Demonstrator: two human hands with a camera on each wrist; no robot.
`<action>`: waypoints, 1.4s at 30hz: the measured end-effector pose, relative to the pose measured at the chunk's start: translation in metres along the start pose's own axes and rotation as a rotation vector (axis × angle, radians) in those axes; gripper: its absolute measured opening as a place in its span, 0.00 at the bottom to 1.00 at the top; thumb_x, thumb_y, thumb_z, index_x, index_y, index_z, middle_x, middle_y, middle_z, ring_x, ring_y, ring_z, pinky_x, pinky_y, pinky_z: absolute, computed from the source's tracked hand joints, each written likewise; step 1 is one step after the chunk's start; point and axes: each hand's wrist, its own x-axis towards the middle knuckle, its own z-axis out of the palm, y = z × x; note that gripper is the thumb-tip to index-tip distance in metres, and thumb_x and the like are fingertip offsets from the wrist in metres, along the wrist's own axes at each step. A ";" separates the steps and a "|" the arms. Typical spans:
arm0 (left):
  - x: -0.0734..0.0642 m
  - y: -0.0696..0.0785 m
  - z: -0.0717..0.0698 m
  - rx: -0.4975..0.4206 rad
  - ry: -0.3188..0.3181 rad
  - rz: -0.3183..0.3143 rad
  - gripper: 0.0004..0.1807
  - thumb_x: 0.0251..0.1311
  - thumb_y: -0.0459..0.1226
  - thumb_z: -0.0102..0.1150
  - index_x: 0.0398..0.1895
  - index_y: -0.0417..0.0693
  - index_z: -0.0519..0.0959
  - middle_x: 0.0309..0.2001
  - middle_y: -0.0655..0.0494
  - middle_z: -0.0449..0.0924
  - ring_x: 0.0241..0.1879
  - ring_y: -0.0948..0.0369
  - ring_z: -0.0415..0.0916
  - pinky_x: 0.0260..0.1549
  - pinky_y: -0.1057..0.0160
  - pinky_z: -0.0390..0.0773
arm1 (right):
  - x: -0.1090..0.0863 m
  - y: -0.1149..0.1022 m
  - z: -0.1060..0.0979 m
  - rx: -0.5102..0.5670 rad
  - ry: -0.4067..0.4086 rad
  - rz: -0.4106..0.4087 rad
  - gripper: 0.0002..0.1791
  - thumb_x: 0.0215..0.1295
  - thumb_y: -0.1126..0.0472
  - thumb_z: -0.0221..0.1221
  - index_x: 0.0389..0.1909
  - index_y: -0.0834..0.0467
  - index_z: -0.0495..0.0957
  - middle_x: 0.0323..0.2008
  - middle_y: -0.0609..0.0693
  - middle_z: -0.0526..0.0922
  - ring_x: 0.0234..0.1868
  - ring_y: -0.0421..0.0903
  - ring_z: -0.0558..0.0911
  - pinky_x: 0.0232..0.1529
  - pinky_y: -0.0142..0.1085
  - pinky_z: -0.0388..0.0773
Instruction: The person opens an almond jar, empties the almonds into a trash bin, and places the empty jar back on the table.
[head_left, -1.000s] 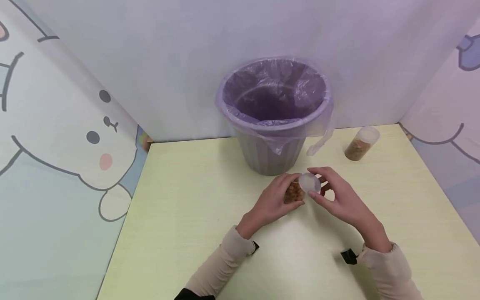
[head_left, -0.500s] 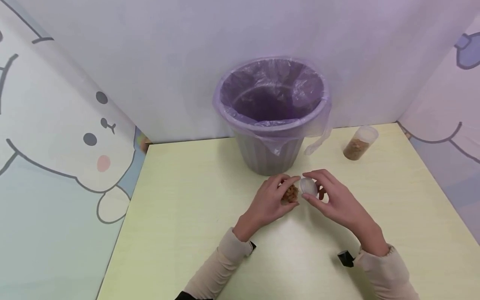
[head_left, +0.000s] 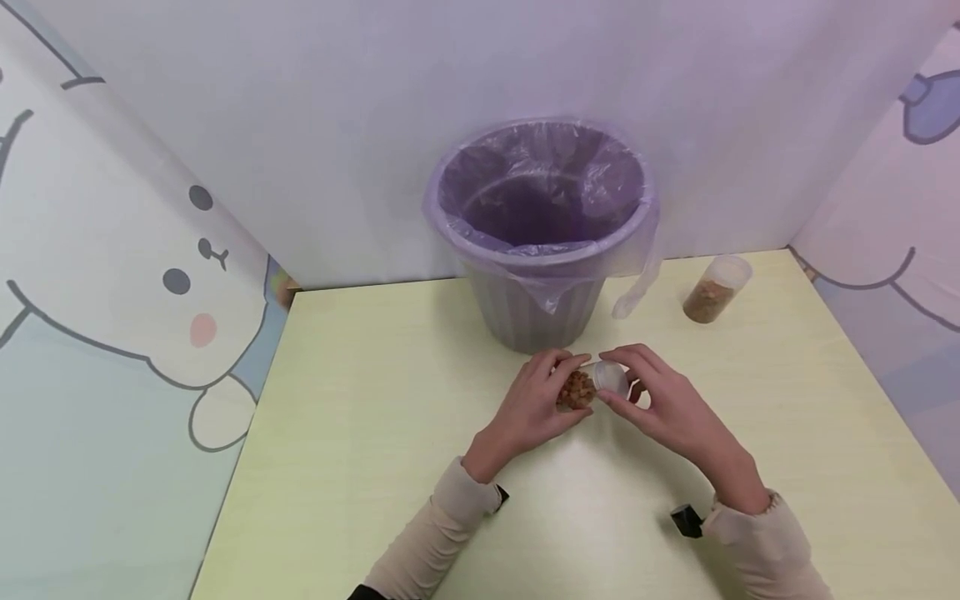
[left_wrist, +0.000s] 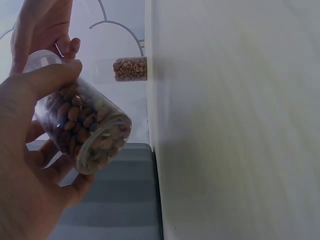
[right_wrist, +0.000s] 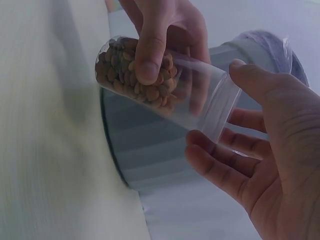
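Note:
In the head view, my left hand grips a clear plastic jar around its lower part. Small brown nut-like pieces fill roughly half of it. The jar is tilted above the table, its capped end towards my right hand. That hand pinches the translucent lid by its rim between thumb and fingers. In the right wrist view, the lid sits at the jar's mouth; how tightly cannot be told. The left wrist view shows the jar's base turned towards the camera.
A grey bin with a purple plastic liner stands behind the hands at the table's back edge. A second clear jar, partly filled with similar brown pieces, stands at the back right of the pale table. Printed cloth walls enclose the sides.
Both hands have shifted slightly left and towards the person with the jar and lid between them. The left hand keeps its grip; the right fingers stay on the lid. The second jar stays put.

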 end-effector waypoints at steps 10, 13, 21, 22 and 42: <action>-0.002 -0.010 -0.008 -0.129 -0.135 0.007 0.38 0.51 0.56 0.71 0.65 0.58 0.71 0.54 0.64 0.78 0.50 0.68 0.76 0.50 0.66 0.76 | -0.002 -0.005 -0.001 -0.014 0.004 -0.073 0.27 0.60 0.56 0.69 0.61 0.48 0.74 0.55 0.38 0.74 0.36 0.31 0.72 0.29 0.24 0.71; -0.003 -0.011 -0.012 -0.127 -0.164 0.021 0.39 0.50 0.59 0.71 0.65 0.59 0.71 0.50 0.66 0.80 0.45 0.71 0.76 0.45 0.69 0.76 | -0.002 -0.008 -0.001 -0.017 -0.011 -0.091 0.28 0.59 0.57 0.69 0.61 0.49 0.74 0.55 0.38 0.74 0.37 0.31 0.72 0.30 0.21 0.69; -0.005 -0.015 -0.015 -0.179 -0.105 0.054 0.38 0.43 0.59 0.75 0.60 0.62 0.76 0.41 0.68 0.80 0.35 0.74 0.75 0.36 0.76 0.74 | -0.001 -0.011 0.001 0.027 0.036 -0.171 0.30 0.55 0.62 0.71 0.60 0.49 0.75 0.54 0.40 0.76 0.35 0.31 0.72 0.30 0.17 0.66; -0.005 -0.016 -0.015 -0.177 -0.098 0.053 0.38 0.42 0.60 0.75 0.60 0.62 0.76 0.41 0.69 0.80 0.35 0.74 0.74 0.35 0.77 0.74 | 0.000 -0.012 0.001 0.038 0.047 -0.185 0.31 0.54 0.63 0.72 0.60 0.49 0.76 0.53 0.40 0.76 0.35 0.31 0.72 0.30 0.17 0.66; -0.004 -0.019 -0.026 -0.350 -0.188 0.047 0.40 0.43 0.56 0.76 0.62 0.59 0.76 0.47 0.68 0.81 0.41 0.73 0.75 0.42 0.77 0.74 | 0.001 -0.019 0.001 0.095 0.057 -0.258 0.32 0.53 0.62 0.72 0.60 0.54 0.76 0.55 0.45 0.76 0.39 0.32 0.72 0.37 0.22 0.70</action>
